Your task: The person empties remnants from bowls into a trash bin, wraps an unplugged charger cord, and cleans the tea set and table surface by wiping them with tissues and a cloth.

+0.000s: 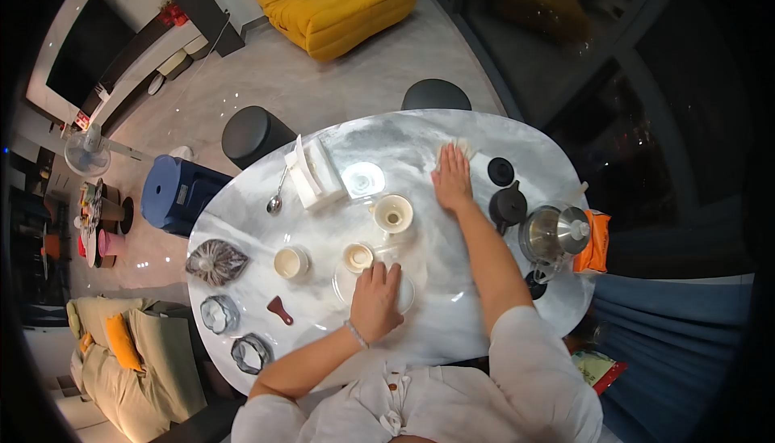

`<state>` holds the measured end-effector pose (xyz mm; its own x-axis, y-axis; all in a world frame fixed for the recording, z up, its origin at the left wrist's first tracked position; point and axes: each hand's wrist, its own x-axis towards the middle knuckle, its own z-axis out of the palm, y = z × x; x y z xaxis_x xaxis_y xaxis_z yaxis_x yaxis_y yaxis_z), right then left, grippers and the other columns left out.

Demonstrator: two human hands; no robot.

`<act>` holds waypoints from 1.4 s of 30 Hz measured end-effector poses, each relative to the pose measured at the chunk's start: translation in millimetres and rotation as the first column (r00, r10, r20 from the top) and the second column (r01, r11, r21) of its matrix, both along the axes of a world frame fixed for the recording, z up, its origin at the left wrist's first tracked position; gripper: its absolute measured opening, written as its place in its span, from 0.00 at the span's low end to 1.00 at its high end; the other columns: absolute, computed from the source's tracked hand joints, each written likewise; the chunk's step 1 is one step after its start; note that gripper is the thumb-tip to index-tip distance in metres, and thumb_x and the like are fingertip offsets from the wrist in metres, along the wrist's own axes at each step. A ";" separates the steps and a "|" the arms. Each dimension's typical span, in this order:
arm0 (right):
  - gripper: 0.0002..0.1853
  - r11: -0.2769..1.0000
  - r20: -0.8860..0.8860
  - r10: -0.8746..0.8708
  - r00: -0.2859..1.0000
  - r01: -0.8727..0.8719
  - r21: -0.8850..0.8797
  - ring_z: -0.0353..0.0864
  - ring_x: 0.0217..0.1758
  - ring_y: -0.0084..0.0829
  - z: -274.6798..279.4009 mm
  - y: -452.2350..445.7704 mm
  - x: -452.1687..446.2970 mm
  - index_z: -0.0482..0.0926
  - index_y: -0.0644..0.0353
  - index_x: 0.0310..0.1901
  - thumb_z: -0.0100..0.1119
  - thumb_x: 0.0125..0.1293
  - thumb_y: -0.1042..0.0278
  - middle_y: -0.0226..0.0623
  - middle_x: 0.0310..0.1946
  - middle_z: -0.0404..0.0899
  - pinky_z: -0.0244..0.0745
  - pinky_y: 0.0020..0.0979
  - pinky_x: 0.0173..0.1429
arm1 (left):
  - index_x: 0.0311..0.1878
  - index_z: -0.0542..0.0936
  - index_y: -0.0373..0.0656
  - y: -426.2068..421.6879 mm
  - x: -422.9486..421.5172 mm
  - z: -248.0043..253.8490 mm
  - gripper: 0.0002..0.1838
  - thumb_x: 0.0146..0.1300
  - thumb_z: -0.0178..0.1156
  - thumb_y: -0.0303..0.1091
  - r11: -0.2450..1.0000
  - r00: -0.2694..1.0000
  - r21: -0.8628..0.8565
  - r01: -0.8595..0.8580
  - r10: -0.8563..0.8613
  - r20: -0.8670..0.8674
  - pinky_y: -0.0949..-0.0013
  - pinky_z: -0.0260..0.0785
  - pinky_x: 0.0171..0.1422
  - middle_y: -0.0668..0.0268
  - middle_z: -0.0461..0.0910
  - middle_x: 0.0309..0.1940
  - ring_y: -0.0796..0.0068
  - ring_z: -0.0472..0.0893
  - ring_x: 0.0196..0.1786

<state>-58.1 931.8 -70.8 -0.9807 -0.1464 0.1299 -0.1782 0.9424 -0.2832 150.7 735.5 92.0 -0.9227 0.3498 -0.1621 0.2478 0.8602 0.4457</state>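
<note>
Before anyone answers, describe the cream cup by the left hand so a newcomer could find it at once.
On the oval marbled table, find the left hand, with a bracelet at its wrist. The small cream cup stands just beyond it. Unlike the lone cup off to the left and the bigger cream vessel farther away, it is nearest that hand.

Home living area, yellow lounge chair, wall-mounted television, cushioned sofa, standing fan

No text legible; small label on side of blue stool too tiny to read
</note>
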 end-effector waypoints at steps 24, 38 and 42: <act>0.33 0.822 0.309 0.531 0.789 -0.568 0.040 0.37 0.76 0.41 35.8 -12.8 120.5 0.48 0.61 0.69 0.41 0.67 0.54 0.36 0.72 0.44 0.34 0.43 0.75 | 0.57 0.65 0.37 -23.3 -16.1 45.9 0.45 0.26 0.69 0.25 0.988 0.988 0.034 -0.151 0.151 0.005 0.58 0.62 0.56 0.49 0.66 0.50 0.50 0.68 0.50; 0.29 0.934 0.308 0.324 0.894 -0.251 -0.254 0.46 0.74 0.34 49.3 66.1 302.9 0.59 0.57 0.66 0.49 0.63 0.64 0.34 0.69 0.54 0.41 0.38 0.73 | 0.53 0.67 0.38 123.7 -153.0 57.4 0.43 0.26 0.73 0.29 0.956 0.931 0.079 0.283 -0.254 -0.262 0.59 0.66 0.50 0.52 0.69 0.42 0.52 0.70 0.45; 0.30 0.958 0.353 0.250 0.902 -0.176 -0.229 0.43 0.75 0.33 58.7 60.5 301.8 0.55 0.55 0.68 0.48 0.65 0.63 0.34 0.70 0.50 0.39 0.39 0.74 | 0.53 0.69 0.38 206.7 -214.9 22.4 0.43 0.25 0.74 0.33 0.946 0.909 0.070 0.316 -0.280 -0.309 0.58 0.66 0.53 0.52 0.70 0.44 0.49 0.71 0.46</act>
